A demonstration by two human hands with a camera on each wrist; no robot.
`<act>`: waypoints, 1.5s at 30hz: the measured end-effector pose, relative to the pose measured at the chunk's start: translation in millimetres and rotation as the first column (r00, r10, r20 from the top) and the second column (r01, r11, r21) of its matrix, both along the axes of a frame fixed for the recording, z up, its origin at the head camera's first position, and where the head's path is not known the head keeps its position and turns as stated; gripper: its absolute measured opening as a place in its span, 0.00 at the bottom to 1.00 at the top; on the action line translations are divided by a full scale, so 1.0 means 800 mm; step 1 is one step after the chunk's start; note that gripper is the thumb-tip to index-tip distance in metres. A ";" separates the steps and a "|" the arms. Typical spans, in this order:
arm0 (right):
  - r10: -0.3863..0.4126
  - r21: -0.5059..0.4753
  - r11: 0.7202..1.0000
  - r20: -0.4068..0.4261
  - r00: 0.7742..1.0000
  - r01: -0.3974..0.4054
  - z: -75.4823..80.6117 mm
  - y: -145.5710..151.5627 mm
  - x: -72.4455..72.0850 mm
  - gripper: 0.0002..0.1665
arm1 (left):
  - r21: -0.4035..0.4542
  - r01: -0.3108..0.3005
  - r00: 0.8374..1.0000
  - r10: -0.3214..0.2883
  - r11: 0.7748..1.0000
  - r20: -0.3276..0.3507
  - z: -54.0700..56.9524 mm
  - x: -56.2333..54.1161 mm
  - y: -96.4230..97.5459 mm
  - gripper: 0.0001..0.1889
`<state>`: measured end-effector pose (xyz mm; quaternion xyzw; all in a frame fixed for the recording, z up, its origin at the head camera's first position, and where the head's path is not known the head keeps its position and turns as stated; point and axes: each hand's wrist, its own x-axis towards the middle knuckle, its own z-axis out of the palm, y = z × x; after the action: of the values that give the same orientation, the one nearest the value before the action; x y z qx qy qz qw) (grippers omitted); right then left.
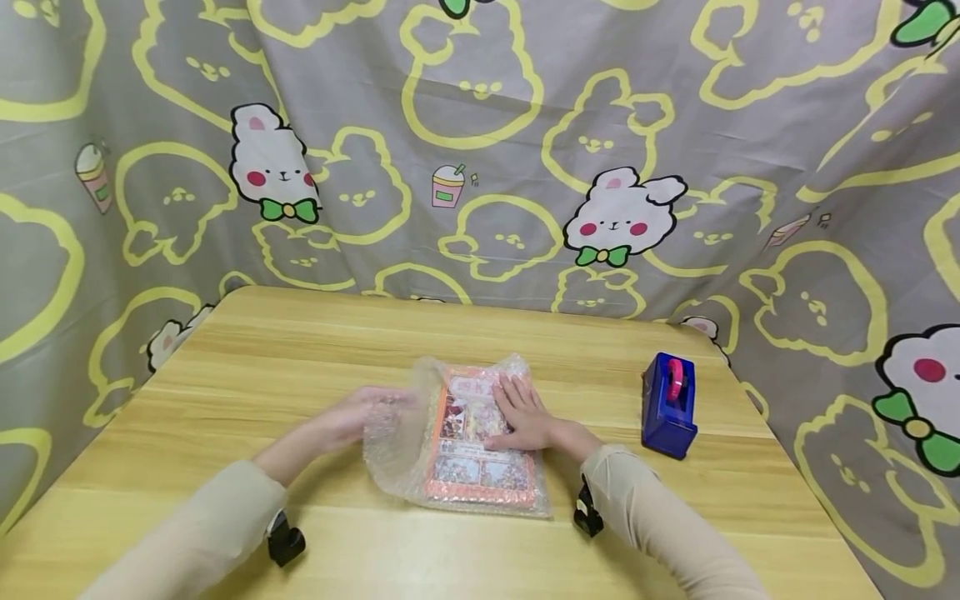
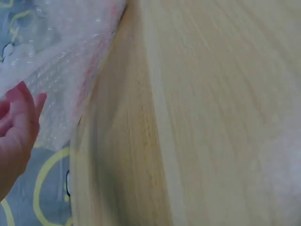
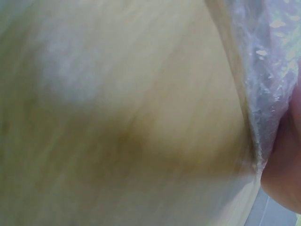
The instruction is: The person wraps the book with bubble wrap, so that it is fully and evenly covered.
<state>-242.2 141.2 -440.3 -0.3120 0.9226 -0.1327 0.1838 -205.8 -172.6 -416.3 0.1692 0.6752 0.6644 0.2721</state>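
A sheet of bubble wrap [image 1: 397, 467] lies on the table under and around a flat, orange-bordered book-like item [image 1: 480, 473] printed with picture panels. The wrap's left part stands up in a curved flap. My left hand [image 1: 363, 414] is at that flap, its fingers loosely bent and touching the plastic; the left wrist view shows the hand [image 2: 16, 132] beside the bubble wrap [image 2: 61, 80]. Spread flat on the right side of the item, my right hand [image 1: 525, 419] presses it down. The right wrist view catches only a blurred part of that hand [image 3: 282, 169] against the wrap [image 3: 263, 84].
A blue tape dispenser [image 1: 667, 417] with a pink ring [image 1: 676, 379] on it stands at the right of the wooden table [image 1: 300, 350]. A grey patterned curtain [image 1: 480, 108] hangs behind the table and along both sides.
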 end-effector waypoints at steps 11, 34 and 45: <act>0.001 -0.004 1.000 -0.017 1.000 -0.001 -0.004 0.000 -0.002 0.57 | -0.561 0.156 0.767 -0.457 0.813 -0.450 0.002 0.019 0.072 0.45; 0.068 -0.159 0.986 0.121 0.990 -0.048 0.008 0.014 -0.013 0.63 | -0.810 0.122 0.686 -0.638 0.574 -0.349 0.001 0.007 0.126 0.52; 0.086 -0.078 0.994 0.052 0.995 -0.082 0.005 0.009 -0.009 0.68 | -0.815 0.050 0.623 -0.656 0.577 -0.426 0.004 -0.003 0.121 0.47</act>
<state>-249.5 148.6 -436.5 -0.3534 0.8976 -0.1684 0.2028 -208.5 -75.9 -413.1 0.4229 0.8771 0.1387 0.1803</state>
